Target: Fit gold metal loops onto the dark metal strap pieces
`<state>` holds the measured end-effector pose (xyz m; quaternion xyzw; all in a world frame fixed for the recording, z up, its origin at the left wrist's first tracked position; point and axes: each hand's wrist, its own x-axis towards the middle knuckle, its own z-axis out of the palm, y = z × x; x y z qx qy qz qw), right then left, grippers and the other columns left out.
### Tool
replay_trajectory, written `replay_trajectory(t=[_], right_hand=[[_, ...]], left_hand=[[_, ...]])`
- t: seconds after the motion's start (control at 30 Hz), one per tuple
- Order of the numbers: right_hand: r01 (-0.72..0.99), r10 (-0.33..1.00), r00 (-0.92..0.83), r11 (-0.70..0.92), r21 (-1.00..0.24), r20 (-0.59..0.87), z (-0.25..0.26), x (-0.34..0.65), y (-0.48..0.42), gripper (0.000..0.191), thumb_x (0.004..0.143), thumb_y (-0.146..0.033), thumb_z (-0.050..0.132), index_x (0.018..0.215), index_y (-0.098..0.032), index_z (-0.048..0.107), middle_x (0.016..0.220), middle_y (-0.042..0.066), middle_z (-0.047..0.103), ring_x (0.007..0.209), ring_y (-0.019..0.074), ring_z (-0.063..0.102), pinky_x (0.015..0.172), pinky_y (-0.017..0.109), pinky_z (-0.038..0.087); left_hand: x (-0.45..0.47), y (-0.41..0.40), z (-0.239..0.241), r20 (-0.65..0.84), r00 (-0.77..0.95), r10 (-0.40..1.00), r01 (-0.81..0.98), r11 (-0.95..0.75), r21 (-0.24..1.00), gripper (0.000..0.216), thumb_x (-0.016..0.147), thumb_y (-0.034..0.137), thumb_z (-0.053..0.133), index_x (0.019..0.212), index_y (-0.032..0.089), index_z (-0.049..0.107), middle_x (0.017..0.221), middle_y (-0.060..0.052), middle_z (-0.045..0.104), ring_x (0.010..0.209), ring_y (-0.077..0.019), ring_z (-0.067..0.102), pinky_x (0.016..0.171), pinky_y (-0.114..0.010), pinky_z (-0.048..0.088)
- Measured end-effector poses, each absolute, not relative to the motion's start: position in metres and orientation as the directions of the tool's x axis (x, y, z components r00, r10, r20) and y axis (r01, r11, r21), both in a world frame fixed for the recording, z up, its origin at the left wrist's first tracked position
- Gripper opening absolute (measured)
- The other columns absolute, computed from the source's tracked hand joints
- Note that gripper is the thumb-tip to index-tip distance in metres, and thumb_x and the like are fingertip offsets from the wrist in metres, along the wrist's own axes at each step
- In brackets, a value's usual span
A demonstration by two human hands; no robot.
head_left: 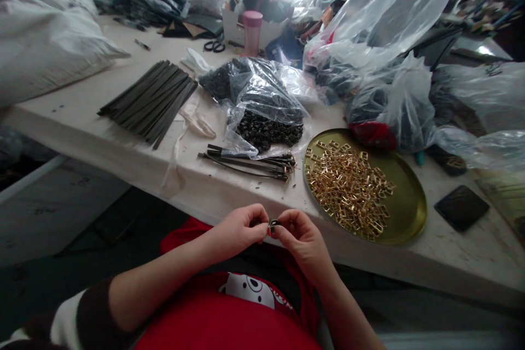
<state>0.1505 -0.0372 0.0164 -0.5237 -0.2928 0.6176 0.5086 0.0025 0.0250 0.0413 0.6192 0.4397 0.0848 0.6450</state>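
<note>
In front of my lap, my left hand [250, 225] and my right hand [300, 235] meet, fingertips pinched. Between them is a short bit of dark strap [274, 223], bent over, with a small glint of metal at it; the rest is hidden by the fingers. Just beyond my hands lies a small bunch of dark straps [250, 164] with gold buckles at their right ends. Loose gold buckles [353, 188] are heaped on a round brass-coloured tray [406, 213] to the right. An opened clear plastic bag [266, 93] spills small black pieces [268, 131] behind the bunch.
A fanned stack of flat dark strips [150, 98] lies at left, near a large white sack [45, 33]. Scissors [214, 45] and a pink-lidded bottle [251, 33] stand farther back. Filled plastic bags [389, 87] and a black phone-like slab [461, 208] are at right.
</note>
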Motion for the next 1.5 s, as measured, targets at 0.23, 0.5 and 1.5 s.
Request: replay_trajectory(t=[0.23,0.5,1.5], right_hand=[[-0.162,0.955,0.154,-0.227,-0.96,-0.251,0.006,0.144,-0.038,0.017,0.071,-0.027,0.065,0.082,-0.021,0.053,0.073,-0.002,0.06,0.067,0.0117,0.058,0.063,0.024,0.046],[0.147,0.976,0.22,-0.034,-0.989,-0.001,0.005,0.139,-0.043,0.01,0.075,-0.022,0.061,0.082,-0.022,0.054,0.072,-0.003,0.057,0.063,0.0115,0.057,0.058,0.023,0.047],[-0.174,0.965,0.216,-0.113,-0.978,-0.15,0.015,0.138,-0.04,0.015,0.073,-0.028,0.062,0.086,-0.02,0.06,0.078,0.001,0.064,0.07,0.0131,0.06,0.065,0.026,0.05]], left_hand=[[0.003,0.025,0.036,-0.36,0.561,0.745,0.528,0.013,0.849,0.011,0.076,0.025,0.044,0.072,0.017,0.05,0.063,0.005,0.049,0.063,-0.0115,0.046,0.056,-0.021,0.034],[-0.008,0.027,0.048,-0.342,0.686,0.642,0.455,-0.011,0.891,0.013,0.08,0.023,0.044,0.086,0.017,0.054,0.079,0.001,0.061,0.073,-0.0128,0.055,0.065,-0.022,0.04],[-0.011,0.016,0.057,-0.301,0.748,0.592,0.309,0.091,0.947,0.045,0.086,0.024,0.031,0.13,0.012,0.031,0.067,0.002,0.05,0.063,-0.0113,0.047,0.066,-0.024,0.04]])
